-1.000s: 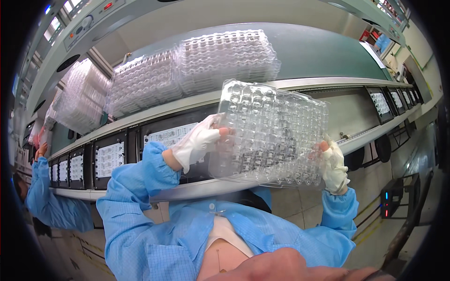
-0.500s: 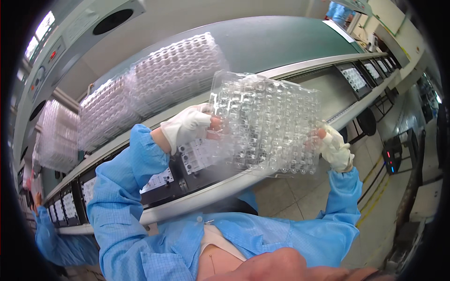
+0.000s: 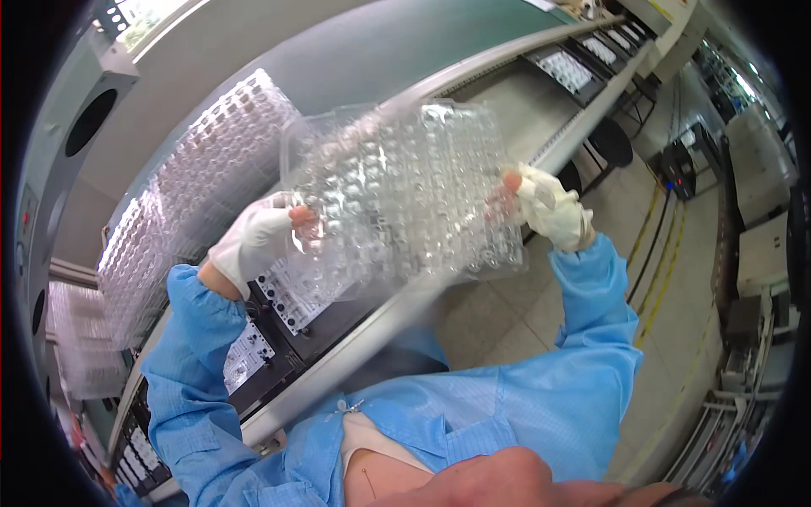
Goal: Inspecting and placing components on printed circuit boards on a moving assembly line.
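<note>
A clear plastic blister tray with rows of moulded pockets is held up in front of me, above the conveyor line. My left hand, in a white glove with bare fingertips, pinches its left edge. On the opposite edge, my right hand, gloved the same way, grips with the thumb on the near face. Both hands are closed on the tray. Below it, partly seen through the plastic, lies a white panel with black round parts in a black fixture. Whether the tray is one sheet or several nested ones I cannot tell.
Tall stacks of clear trays stand on the green bench along the left. Another stack is farther left. More black fixtures with white panels sit along the conveyor rail. A dark stool stands at the right.
The view has turned, so the bench and conveyor sit differently in it. Both hands still hold the tray, which now appears farther left and a little higher.
</note>
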A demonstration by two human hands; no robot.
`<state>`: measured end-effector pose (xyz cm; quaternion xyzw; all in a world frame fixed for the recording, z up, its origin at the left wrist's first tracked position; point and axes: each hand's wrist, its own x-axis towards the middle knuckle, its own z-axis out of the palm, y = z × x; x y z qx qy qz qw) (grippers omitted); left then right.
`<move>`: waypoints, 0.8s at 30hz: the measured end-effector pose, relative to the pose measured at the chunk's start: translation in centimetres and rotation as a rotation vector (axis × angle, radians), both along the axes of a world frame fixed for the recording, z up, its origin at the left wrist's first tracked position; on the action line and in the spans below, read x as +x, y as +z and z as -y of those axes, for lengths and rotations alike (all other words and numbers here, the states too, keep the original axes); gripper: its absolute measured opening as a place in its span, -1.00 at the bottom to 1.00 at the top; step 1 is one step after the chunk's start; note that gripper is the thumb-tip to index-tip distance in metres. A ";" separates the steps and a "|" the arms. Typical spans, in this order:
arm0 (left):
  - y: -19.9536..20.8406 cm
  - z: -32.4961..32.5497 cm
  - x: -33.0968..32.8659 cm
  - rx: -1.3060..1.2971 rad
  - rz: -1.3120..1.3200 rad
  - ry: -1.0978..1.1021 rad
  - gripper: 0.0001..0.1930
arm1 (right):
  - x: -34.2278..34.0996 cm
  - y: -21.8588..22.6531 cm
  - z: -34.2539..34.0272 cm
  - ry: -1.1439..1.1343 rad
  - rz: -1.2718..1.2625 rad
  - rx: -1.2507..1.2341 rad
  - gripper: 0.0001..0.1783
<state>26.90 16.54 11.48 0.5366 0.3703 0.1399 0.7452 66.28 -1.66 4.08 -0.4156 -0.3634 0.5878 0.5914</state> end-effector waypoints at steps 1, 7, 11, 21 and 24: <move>0.6 0.4 0.4 0.032 0.012 0.029 -0.68 | 0.2 -0.2 -0.8 -0.015 0.044 -0.061 -0.51; -0.5 -1.1 -1.1 0.086 -0.041 0.136 -0.71 | 0.8 -0.7 -2.7 0.123 -0.024 0.089 -0.24; -0.1 -0.9 -0.7 0.117 -0.042 0.087 -0.59 | 1.2 -0.3 -2.7 0.192 -0.020 0.155 -0.16; -0.3 -1.5 0.8 0.096 0.002 0.099 -0.71 | 2.0 -0.1 -2.1 0.193 0.029 0.080 -0.18; 0.1 -2.4 1.4 0.098 -0.022 0.031 -0.74 | 2.3 0.5 -2.0 0.115 0.105 0.113 -0.20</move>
